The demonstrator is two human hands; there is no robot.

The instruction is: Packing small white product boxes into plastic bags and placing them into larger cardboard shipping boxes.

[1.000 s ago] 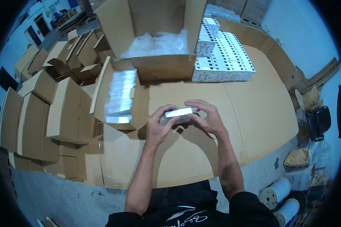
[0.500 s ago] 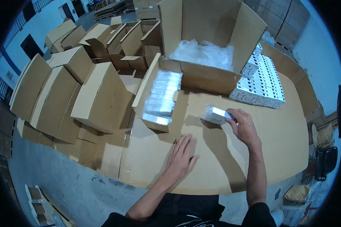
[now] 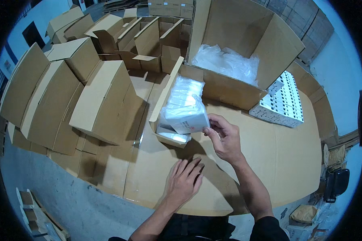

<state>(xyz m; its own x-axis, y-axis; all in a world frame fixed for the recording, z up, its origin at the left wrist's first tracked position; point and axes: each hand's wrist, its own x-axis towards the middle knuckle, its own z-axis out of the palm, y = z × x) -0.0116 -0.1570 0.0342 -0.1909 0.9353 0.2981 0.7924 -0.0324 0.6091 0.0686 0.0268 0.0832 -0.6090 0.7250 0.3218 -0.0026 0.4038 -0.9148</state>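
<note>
My right hand pinches the right edge of a small white box in a clear plastic bag. It holds this box tilted over the front part of a shallow open carton. Inside that carton stands a row of white boxes wrapped in clear plastic, partly hidden behind the held box. My left hand lies on the cardboard-covered table, fingers stretched out, holding nothing, just in front of the carton.
Behind the shallow carton rises a large open carton with clear plastic bags inside. Stacked white boxes stand at the right. Several brown cartons crowd the left side. Divided open cartons stand farther back.
My right hand has carried the bagged white box leftward from the open tabletop to over the shallow carton. My left hand stays on the table. The whole view has shifted slightly.
</note>
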